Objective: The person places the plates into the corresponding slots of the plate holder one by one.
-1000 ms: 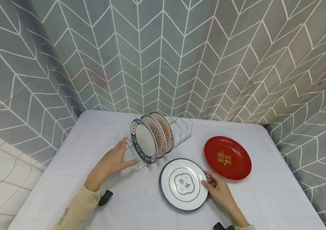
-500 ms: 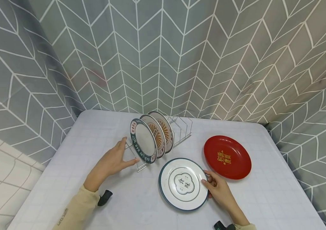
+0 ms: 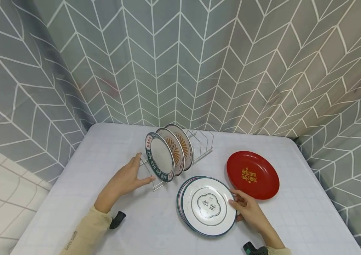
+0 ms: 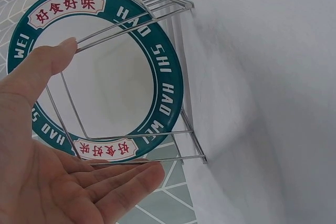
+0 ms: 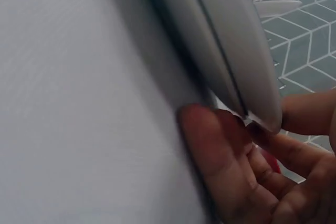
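Observation:
My left hand [image 3: 124,179] spans the near end of a wire dish rack [image 3: 202,154], thumb at one wire and fingers along the opposite one. Just inside that end stands a green-rimmed plate [image 4: 170,77] with white lettering; two plates with orange fan patterns [image 3: 172,150] stand behind it. My right hand [image 3: 247,209] pinches the right rim of the top white plate [image 3: 209,225], which lies face down with a blue edge and a flower-shaped mark. Other plate rims [image 3: 179,202] show under its left side. In the right wrist view, fingers [image 5: 207,135] reach beneath the top plate's edge.
A red oval plate [image 3: 264,177] with gold characters lies right of the stack. The rack's far slots hold no plates. A white cloth [image 3: 148,226] covers the table, and a patterned curtain [image 3: 183,71] hangs behind it.
My right hand has drawn the top plate slightly right, toward itself, so the rims underneath now show at its left. My left hand stays at the rack's end.

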`<state>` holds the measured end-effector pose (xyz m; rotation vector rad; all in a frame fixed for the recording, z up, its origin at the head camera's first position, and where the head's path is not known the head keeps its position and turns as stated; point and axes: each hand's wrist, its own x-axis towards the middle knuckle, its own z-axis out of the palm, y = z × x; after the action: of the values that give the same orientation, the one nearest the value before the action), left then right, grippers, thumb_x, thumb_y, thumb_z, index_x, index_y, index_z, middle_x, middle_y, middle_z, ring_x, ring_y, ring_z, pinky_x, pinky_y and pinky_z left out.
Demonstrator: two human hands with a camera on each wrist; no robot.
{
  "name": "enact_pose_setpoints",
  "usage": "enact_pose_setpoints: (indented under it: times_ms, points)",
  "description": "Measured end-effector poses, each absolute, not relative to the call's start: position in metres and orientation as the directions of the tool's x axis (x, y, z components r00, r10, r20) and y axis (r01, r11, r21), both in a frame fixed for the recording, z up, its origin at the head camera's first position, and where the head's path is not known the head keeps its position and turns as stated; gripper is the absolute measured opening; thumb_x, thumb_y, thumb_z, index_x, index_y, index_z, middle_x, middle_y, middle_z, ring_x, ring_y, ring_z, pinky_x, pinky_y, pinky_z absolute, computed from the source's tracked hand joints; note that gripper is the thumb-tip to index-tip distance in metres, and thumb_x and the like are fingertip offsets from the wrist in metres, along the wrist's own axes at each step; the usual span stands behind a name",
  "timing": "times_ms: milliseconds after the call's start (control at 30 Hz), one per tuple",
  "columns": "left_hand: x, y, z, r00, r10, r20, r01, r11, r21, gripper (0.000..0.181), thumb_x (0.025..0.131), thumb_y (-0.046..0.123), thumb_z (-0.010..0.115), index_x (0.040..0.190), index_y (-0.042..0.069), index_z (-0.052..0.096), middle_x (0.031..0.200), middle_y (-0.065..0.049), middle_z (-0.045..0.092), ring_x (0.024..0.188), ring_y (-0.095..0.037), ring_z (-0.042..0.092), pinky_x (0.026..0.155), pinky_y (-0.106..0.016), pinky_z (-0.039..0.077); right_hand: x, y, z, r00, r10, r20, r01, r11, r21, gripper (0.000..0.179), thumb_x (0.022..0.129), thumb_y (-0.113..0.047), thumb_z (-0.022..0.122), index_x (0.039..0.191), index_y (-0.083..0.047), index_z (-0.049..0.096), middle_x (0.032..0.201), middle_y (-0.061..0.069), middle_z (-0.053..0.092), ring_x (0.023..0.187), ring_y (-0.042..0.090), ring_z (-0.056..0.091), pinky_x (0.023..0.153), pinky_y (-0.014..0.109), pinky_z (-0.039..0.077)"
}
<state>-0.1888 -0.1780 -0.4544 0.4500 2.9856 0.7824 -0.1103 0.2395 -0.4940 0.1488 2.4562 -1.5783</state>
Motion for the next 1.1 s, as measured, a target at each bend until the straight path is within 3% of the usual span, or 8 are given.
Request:
enact_pose_setpoints:
  times_ms: [333,467,600,667,833,1100]
  points:
    - [-0.188,-0.177,-0.455,-0.959,0.278,0.061,0.273,0.838,0.473,0.108,0.083,0.055,0.071,0.148,-0.014,0.020,0.149,-0.036,0.034,0.128,-0.050,0.048,0.102,-0.056,0.045,-0.101,0.259,-0.471,-0.950,0.060,-0.307,0.303,0.422,-0.855,0.052,0.095,-0.017,0.063,0.143,-0.005,0.046,0.116,0.018,0.065,0.075,0.017,0.063,0.057,0.031,0.057]
    - [-0.189,-0.178,-0.454,-0.958,0.281,0.061,0.275,0.837,0.473,0.108,0.083,0.056,0.071,0.148,-0.015,0.020,0.148,-0.036,0.034,0.128,-0.050,0.048,0.102,-0.056,0.045,-0.099,0.265,-0.460,-0.951,0.108,-0.290,0.309,0.345,-0.886,0.054,0.097,-0.018,0.062,0.145,-0.003,0.044,0.108,0.006,0.067,0.074,0.014,0.063,0.059,0.029,0.058]
    - [-0.189,-0.178,-0.455,-0.960,0.276,0.049,0.266,0.838,0.476,0.108,0.083,0.056,0.070,0.148,-0.015,0.019,0.149,-0.036,0.033,0.129,-0.050,0.047,0.103,-0.057,0.044,-0.101,0.270,-0.446,-0.976,0.153,-0.158,0.201,0.331,-0.922,0.053,0.098,-0.019,0.061,0.144,-0.001,0.045,0.099,-0.017,0.064,0.073,0.009,0.063,0.059,0.029,0.059]
    - [-0.189,-0.177,-0.455,-0.961,0.273,0.049,0.262,0.839,0.477,0.108,0.083,0.056,0.070,0.148,-0.015,0.020,0.149,-0.036,0.034,0.128,-0.050,0.047,0.102,-0.057,0.045,-0.104,0.273,-0.440,-0.978,0.182,-0.104,0.161,0.334,-0.929,0.053,0.097,-0.019,0.062,0.144,-0.001,0.046,0.095,-0.022,0.062,0.070,0.007,0.061,0.057,0.028,0.059]
    - [-0.189,-0.177,-0.457,-0.959,0.279,0.054,0.271,0.837,0.476,0.109,0.083,0.056,0.071,0.148,-0.014,0.020,0.149,-0.035,0.035,0.127,-0.050,0.049,0.101,-0.056,0.046,-0.114,0.271,-0.426,-0.972,0.233,-0.021,0.090,0.290,-0.953,0.053,0.095,-0.016,0.065,0.142,0.001,0.047,0.093,-0.020,0.061,0.071,0.003,0.060,0.055,0.024,0.058]
    - [-0.190,-0.177,-0.457,-0.958,0.281,0.063,0.277,0.841,0.465,0.108,0.083,0.056,0.070,0.148,-0.013,0.019,0.146,-0.037,0.037,0.122,-0.050,0.053,0.097,-0.056,0.049,-0.151,0.250,-0.378,-0.971,0.167,0.171,-0.121,0.274,-0.954,0.049,0.094,-0.013,0.065,0.140,-0.001,0.051,0.085,-0.009,0.061,0.070,0.003,0.060,0.055,0.023,0.058]
